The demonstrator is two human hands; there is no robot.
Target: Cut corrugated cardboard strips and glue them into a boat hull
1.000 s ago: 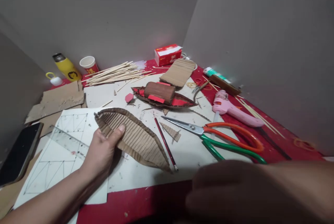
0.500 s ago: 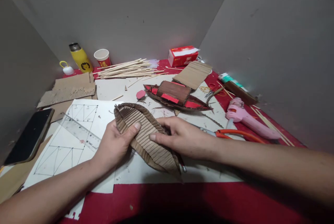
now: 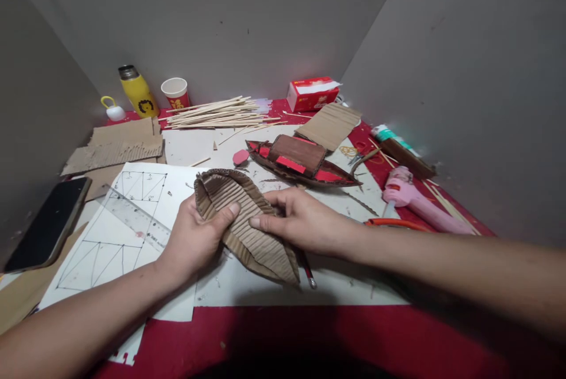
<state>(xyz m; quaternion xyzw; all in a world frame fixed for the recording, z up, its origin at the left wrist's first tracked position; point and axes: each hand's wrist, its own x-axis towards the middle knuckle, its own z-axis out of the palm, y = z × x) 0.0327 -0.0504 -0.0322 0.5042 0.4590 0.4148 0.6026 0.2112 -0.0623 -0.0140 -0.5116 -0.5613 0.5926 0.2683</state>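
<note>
Both my hands hold a cardboard boat hull [image 3: 245, 226] tilted above the white sheet, its ribbed inside facing me. My left hand [image 3: 190, 237] grips its left side, thumb pressed on the ribbed floor. Around the right side is my right hand [image 3: 305, 221], its thumb also inside the hull; the other fingers of both hands are partly hidden. Behind it lies a finished-looking brown and red model boat [image 3: 300, 161] with a curved roof. A pencil end [image 3: 312, 282] pokes out below the hull.
At left are a paper drawing [image 3: 115, 261], a clear ruler [image 3: 137, 223] and a phone [image 3: 48, 223]. Wooden sticks [image 3: 216, 115], a yellow bottle [image 3: 138, 93] and a paper cup [image 3: 175, 93] stand or lie at the back. A pink glue gun [image 3: 424, 202] and orange-handled tool [image 3: 393, 223] lie right.
The hull's near tip has risen slightly and my right hand has shifted a little upward. Both hands keep their grip, and the camera view has moved slightly.
</note>
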